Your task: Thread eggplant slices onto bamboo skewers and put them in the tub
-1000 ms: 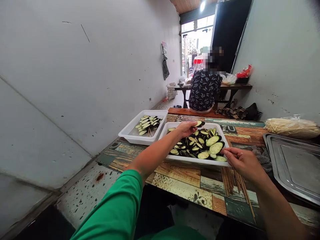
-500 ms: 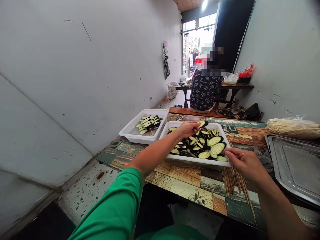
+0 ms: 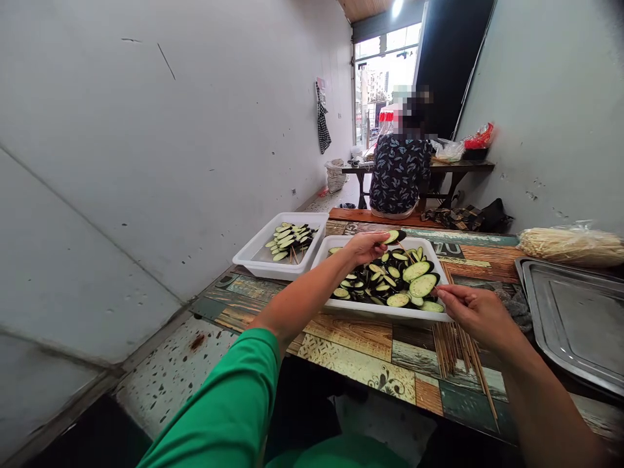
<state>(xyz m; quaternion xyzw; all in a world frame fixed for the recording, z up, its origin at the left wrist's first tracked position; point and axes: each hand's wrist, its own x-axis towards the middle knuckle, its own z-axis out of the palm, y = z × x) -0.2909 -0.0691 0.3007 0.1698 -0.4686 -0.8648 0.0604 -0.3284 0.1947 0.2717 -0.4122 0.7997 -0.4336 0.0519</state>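
My left hand [image 3: 366, 248] pinches an eggplant slice [image 3: 392, 238] above the far side of a white tub [image 3: 385, 311]. My right hand [image 3: 465, 307], at the tub's right edge, is closed on a thin wooden skewer that carries two eggplant slices [image 3: 423, 285]. The skewer's far end points up toward the slice in my left hand; whether it pierces that slice I cannot tell. Many loose eggplant slices [image 3: 375, 286] with dark skin and pale green flesh lie in the tub.
A second white tub [image 3: 253, 258] at left holds skewered eggplant slices [image 3: 287, 239]. Bare skewers [image 3: 446, 354] lie right of the near tub. Metal trays [image 3: 580, 318] and a bag of enoki mushrooms [image 3: 568, 247] are farther right. A person [image 3: 400, 172] sits ahead, facing away.
The slice in my left hand has shifted slightly up, and more skewer shows between it and the slices by my right hand. Both hands keep their hold.
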